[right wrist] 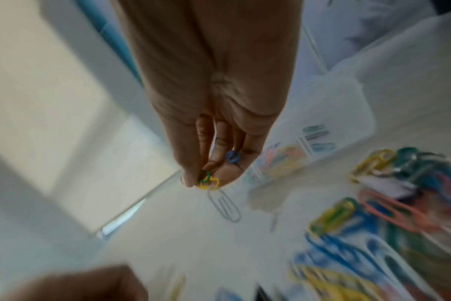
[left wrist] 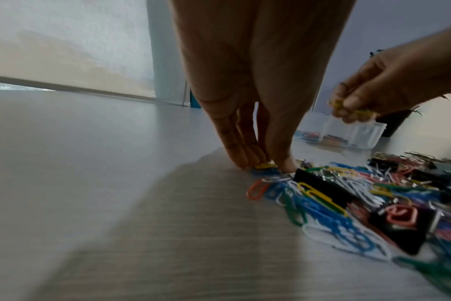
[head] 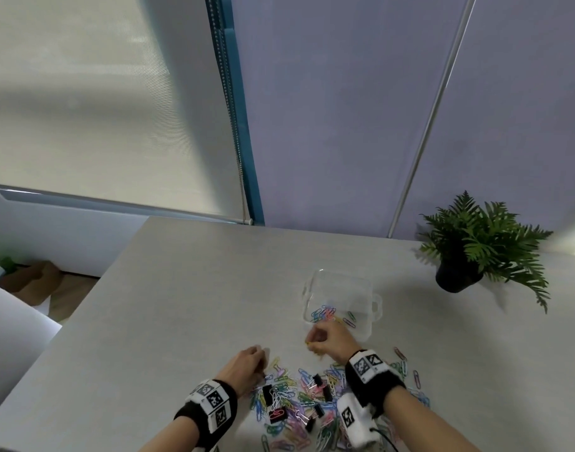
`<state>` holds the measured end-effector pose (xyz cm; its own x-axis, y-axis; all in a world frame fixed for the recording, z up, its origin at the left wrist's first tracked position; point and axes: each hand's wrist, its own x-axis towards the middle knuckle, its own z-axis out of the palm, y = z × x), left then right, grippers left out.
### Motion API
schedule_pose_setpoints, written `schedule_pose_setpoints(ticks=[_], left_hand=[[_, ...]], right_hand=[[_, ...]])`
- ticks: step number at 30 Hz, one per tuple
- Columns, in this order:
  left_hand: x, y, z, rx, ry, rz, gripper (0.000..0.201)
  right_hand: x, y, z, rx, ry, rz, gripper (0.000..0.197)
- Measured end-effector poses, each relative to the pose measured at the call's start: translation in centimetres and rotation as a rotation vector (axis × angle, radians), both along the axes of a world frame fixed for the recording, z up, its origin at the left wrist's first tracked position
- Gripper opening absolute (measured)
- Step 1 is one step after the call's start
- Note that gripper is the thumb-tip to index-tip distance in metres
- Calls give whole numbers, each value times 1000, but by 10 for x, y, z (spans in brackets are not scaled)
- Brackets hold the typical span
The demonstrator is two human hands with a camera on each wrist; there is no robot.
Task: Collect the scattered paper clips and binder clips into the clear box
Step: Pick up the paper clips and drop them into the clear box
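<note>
A heap of coloured paper clips (head: 292, 399) mixed with black binder clips (head: 318, 381) lies on the table's near side. The clear box (head: 361, 290) stands just beyond it, with a few clips inside. My left hand (head: 248, 362) is at the heap's left edge, its fingertips (left wrist: 286, 165) pinching a yellow and a blue clip (left wrist: 264, 166) against the table. My right hand (head: 325, 339) hovers between heap and box, pinching a small bunch of clips (right wrist: 208, 181); a white one (right wrist: 224, 205) dangles below.
A potted fern (head: 475, 246) stands at the table's far right. The table's left edge (head: 93, 291) drops to the floor. A blind with a bead chain (head: 237, 151) hangs behind.
</note>
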<state>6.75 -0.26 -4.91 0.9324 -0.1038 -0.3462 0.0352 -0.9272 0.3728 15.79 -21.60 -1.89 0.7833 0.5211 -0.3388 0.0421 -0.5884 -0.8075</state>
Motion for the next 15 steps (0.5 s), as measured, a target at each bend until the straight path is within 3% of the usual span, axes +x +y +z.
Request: schedule_pose_setpoints(ticks=[4,7,9,12,15], left_hand=[[-8,-8,-1,64,-9,-8,25],[-8,-10,1,73,0,-15,19],[-6,-9,4,58,31,-19,16],[-4,-3,4,-23,62,37,15],[-3,5,7,-108,99,138,16]], right_hand=[[29,-10,19,105,8,-213,27],[49,-16,23,38,-98,-295,19],[57,-20,21,-51,-166,-293,8],[55,-23,13,-154,-256,-243,11],[37,-19,6,-131,-365,-176,12]])
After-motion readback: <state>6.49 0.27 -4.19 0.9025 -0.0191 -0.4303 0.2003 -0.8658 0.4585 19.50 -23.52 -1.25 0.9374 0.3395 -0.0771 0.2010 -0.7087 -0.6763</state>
